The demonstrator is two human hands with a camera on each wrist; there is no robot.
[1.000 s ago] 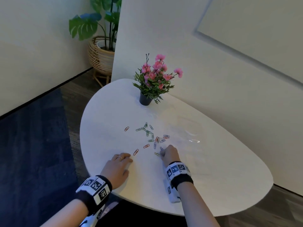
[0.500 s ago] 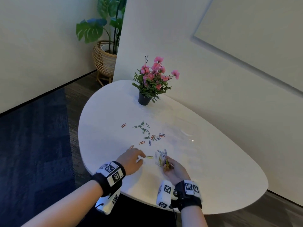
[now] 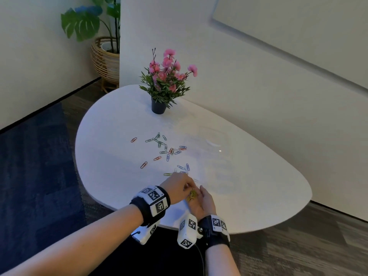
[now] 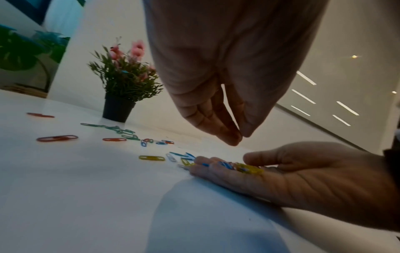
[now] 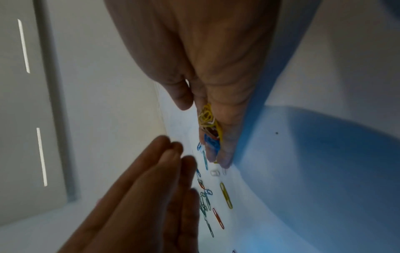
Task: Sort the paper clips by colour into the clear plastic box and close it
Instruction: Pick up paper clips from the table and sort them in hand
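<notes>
Red, green and blue paper clips (image 3: 159,145) lie scattered mid-table, and one yellow clip (image 3: 167,174) lies near my hands. The clear plastic box (image 3: 205,145) sits faintly visible to their right. My right hand (image 3: 199,199) rests palm up near the front edge. On its palm lies a small heap of yellow and blue clips (image 4: 249,168). My left hand (image 4: 239,137) hovers just above that palm, its straight fingers meeting the thumb, and no clip shows between the tips. In the right wrist view the heap of clips (image 5: 208,119) lies along my right hand's fingers.
A black pot of pink flowers (image 3: 158,106) stands at the back of the white table (image 3: 258,196). A wall runs close behind the table on the right. A wicker planter (image 3: 105,60) stands on the floor beyond.
My right hand drew back from the clips and turned palm up with clips on it. My left hand slid right from the table to just above that palm.
</notes>
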